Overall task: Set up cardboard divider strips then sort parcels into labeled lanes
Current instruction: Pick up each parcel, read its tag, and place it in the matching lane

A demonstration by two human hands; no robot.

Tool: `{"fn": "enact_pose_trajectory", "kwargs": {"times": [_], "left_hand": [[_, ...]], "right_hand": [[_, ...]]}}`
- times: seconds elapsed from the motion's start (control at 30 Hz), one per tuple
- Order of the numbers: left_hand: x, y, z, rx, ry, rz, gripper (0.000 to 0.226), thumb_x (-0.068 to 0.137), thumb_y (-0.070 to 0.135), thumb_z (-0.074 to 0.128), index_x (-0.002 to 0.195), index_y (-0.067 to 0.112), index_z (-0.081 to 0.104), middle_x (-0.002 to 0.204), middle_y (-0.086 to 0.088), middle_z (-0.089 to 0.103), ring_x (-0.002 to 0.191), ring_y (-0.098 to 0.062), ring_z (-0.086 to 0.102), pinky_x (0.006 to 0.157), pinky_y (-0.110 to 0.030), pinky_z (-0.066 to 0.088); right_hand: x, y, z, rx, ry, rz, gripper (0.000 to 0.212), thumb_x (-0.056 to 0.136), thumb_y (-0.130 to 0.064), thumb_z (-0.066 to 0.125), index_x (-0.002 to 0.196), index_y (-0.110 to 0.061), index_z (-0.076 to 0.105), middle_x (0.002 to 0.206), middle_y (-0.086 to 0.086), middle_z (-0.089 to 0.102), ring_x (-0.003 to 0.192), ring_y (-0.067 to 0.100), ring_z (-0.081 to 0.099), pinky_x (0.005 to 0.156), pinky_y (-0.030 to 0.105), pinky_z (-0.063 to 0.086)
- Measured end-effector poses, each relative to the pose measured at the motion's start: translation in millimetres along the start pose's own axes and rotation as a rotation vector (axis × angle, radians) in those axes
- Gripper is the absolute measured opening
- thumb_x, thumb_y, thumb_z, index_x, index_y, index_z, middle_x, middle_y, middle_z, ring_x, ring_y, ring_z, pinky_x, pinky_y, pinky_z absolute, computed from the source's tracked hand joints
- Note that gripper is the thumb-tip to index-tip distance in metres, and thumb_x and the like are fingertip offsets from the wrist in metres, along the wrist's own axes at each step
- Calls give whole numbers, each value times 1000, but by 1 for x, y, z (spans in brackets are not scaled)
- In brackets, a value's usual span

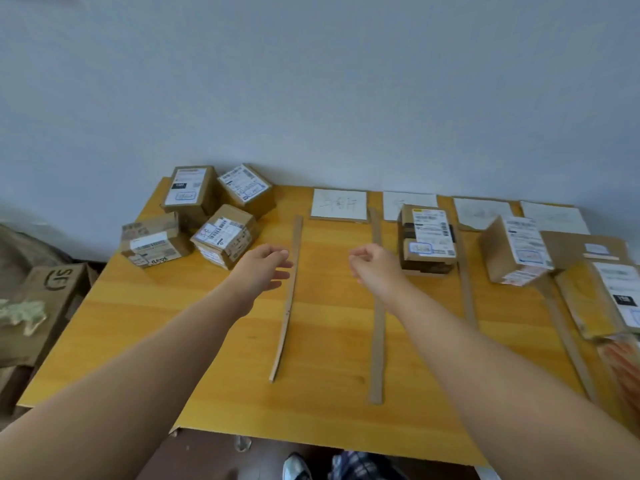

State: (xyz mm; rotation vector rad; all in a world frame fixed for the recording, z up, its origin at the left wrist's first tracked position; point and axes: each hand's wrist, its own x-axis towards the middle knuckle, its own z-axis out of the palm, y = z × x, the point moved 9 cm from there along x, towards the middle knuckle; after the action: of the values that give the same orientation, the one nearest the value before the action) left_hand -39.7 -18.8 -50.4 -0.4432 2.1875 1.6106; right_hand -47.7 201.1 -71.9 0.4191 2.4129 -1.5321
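Several cardboard divider strips lie lengthwise on the yellow table: one left of centre, one at centre, others to the right. White lane labels sit along the far edge. A pile of small parcels stands at the far left. One parcel sits in the second lane, another in the third, a flat yellow one at far right. My left hand hovers empty, fingers apart, beside the left strip. My right hand is loosely curled, holding nothing, over the centre strip.
A grey wall rises directly behind the table. An open cardboard box marked SF stands on the floor to the left. A shoe and patterned fabric show below the table's near edge.
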Motion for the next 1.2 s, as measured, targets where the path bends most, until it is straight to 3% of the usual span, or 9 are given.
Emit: {"fn": "enact_pose_trajectory", "kwargs": {"times": [0.33, 0.43, 0.57, 0.77, 0.87, 1.07, 1.2], "left_hand": [[52, -18, -69, 101, 126, 5, 25, 95, 29, 54, 117, 19, 57, 115, -3, 59, 108, -22, 57, 89, -35, 46], [71, -21, -88, 251, 183, 13, 41, 92, 32, 59, 129, 17, 50, 129, -4, 49, 114, -22, 50, 90, -36, 44], [94, -27, -112, 583, 228, 38, 70, 84, 42, 66, 143, 19, 35, 148, -10, 28, 134, -31, 31, 108, -47, 35], [129, -50, -153, 852, 234, 14, 111, 72, 62, 69, 152, 12, 9, 152, -13, 20, 139, -34, 22, 110, -47, 30], [149, -60, -163, 904, 153, -39, 123, 70, 68, 66, 151, 4, 1, 154, -17, 15, 143, -35, 17, 112, -47, 25], [166, -62, -151, 807, 97, -28, 108, 69, 67, 68, 141, 0, 22, 140, -16, 31, 132, -35, 34, 105, -44, 35], [165, -62, -143, 729, 158, 5, 107, 69, 63, 71, 140, 0, 22, 136, -15, 32, 129, -34, 36, 104, -44, 37]], "right_hand": [[49, -62, 78, -44, -152, -86, 15, 92, -27, 52, 104, -27, 60, 107, 3, 63, 99, 19, 61, 91, 38, 52], [58, -58, 92, -66, -166, -53, 18, 93, -26, 51, 109, -24, 60, 108, 4, 63, 97, 19, 61, 87, 34, 51], [72, -55, 110, -2, -132, 10, 16, 93, -26, 53, 106, -27, 61, 108, 2, 63, 99, 17, 62, 91, 37, 52], [84, -51, 158, 66, -103, 96, 14, 95, -21, 52, 106, -21, 61, 106, 4, 64, 88, 15, 61, 87, 34, 53], [91, -48, 180, 23, -91, 122, 14, 94, -21, 53, 105, -20, 60, 108, 7, 63, 95, 19, 60, 86, 33, 52], [98, -42, 193, 15, 11, 196, 13, 93, -20, 53, 103, -16, 60, 105, 5, 62, 99, 23, 62, 87, 36, 51], [95, -39, 191, 8, 59, 225, 15, 93, -21, 52, 103, -16, 61, 105, 3, 63, 98, 22, 63, 86, 37, 52]]}}
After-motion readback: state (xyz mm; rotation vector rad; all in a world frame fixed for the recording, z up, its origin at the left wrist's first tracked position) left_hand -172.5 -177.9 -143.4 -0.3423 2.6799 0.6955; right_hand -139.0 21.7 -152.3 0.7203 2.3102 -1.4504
